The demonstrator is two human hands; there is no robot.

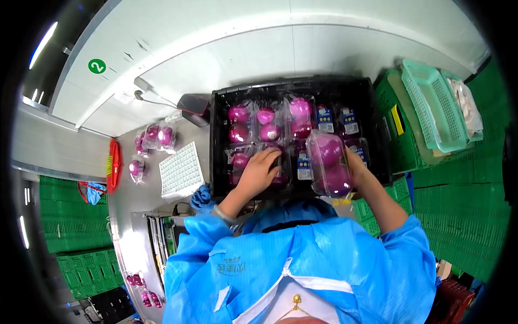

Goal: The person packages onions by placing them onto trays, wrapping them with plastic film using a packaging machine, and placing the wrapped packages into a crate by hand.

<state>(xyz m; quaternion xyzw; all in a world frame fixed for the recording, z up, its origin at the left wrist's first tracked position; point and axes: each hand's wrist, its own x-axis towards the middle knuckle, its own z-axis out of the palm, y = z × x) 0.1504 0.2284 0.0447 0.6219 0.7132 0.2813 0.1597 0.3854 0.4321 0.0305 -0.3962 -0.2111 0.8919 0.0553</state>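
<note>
My right hand (355,167) is closed round the side of a clear plastic pack of round purple produce (330,156), lifted above the front right of a black crate (383,146). Two purple globes show through the pack. My left hand (260,171) reaches into the crate with fingers apart, resting over another pack of purple produce (278,179), partly hidden by the hand. More such packs (239,123) lie in rows in the crate. Towards its right, several packs show blue and white labels (325,119).
Left of the crate are a dark bin (194,108), a white keypad-like panel (182,170), loose packs (159,136) and a red brush (114,164). A pale green basket (434,108) sits on a green crate (402,146) at right. A white wall (243,54) rises behind.
</note>
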